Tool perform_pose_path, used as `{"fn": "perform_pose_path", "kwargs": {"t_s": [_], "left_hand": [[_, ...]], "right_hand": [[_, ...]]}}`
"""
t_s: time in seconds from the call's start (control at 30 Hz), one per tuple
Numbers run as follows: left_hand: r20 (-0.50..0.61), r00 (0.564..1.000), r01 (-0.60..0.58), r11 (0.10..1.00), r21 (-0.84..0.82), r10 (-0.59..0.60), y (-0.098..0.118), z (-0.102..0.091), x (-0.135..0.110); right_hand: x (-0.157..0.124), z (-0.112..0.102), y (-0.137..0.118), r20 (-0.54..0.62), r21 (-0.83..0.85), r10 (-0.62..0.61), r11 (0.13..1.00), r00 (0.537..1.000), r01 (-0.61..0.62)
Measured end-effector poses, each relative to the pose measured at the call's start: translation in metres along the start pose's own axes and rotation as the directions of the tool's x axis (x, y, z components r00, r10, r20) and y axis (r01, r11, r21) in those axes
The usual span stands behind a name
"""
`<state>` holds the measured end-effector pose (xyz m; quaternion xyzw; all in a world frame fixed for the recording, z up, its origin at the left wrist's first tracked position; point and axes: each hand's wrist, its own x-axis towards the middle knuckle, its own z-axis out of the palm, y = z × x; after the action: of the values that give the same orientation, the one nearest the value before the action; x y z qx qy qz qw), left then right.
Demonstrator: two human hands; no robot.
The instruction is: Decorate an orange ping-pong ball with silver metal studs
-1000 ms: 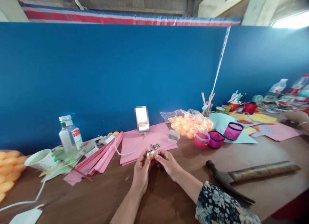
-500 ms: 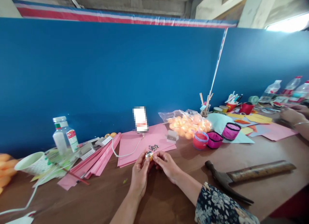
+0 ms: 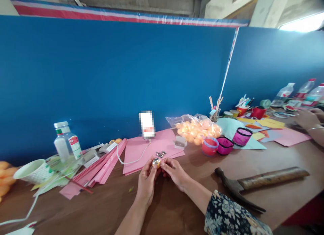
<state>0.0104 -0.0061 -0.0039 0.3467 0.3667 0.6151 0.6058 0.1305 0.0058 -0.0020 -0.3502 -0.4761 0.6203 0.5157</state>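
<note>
Between both hands is a small shiny round ball (image 3: pixel 156 163), silver on top with orange-gold at its lower edge. My left hand (image 3: pixel 146 181) grips it from the left, thumb and fingers closed around its side. From the right, my right hand (image 3: pixel 176 172) pinches at its edge; whether a tiny piece sits in those fingertips is hidden. Just beyond the fingers, several small shiny metal pieces (image 3: pixel 161 154) lie on a stack of pink paper (image 3: pixel 136 147). A small whitish box (image 3: pixel 180 142) stands at that stack's right side.
A clear bag of orange balls (image 3: pixel 198 130) lies behind, with small red and magenta cups (image 3: pixel 225 146) beside it. A claw hammer (image 3: pixel 273 178) rests at right. Left are pink strips (image 3: pixel 106 166), a glass bottle (image 3: pixel 63 144) and a paper cup (image 3: pixel 32 174). Another person's hands (image 3: pixel 308 118) are far right.
Both hands keep their hold on the shiny ball with almost no movement. The camera view has shifted very slightly.
</note>
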Motion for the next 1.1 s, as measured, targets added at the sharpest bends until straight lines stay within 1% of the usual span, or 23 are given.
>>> {"fn": "perform_pose_path", "kwargs": {"t_s": [0.47, 0.67, 0.77, 0.9, 1.1], "left_hand": [[-0.003, 1.0, -0.002, 1.0, 0.013, 0.002, 0.0012, 0.0007, -0.0009], [-0.006, 1.0, 0.005, 1.0, 0.017, -0.005, 0.0019, 0.0018, -0.001], [0.005, 1.0, 0.009, 1.0, 0.013, -0.009, 0.0015, 0.0014, -0.0008], [0.001, 1.0, 0.001, 1.0, 0.028, -0.001, 0.0007, -0.0002, 0.0001], [0.002, 1.0, -0.003, 0.999, 0.044, 0.003, 0.0004, -0.0009, 0.0007]], "right_hand": [[-0.0008, 0.0006, -0.0046, 0.005, -0.023, 0.023, 0.999, 1.0, -0.023], [-0.0015, 0.0019, -0.0089, -0.004, -0.016, 0.058, 0.998, 0.998, -0.058], [-0.0016, 0.0012, -0.0089, 0.014, -0.005, 0.075, 0.997, 0.997, -0.075], [-0.0017, -0.0003, -0.007, 0.031, 0.021, 0.087, 0.996, 0.996, -0.088], [-0.002, -0.0001, -0.008, 0.02, 0.019, 0.092, 0.996, 0.996, -0.093]]}}
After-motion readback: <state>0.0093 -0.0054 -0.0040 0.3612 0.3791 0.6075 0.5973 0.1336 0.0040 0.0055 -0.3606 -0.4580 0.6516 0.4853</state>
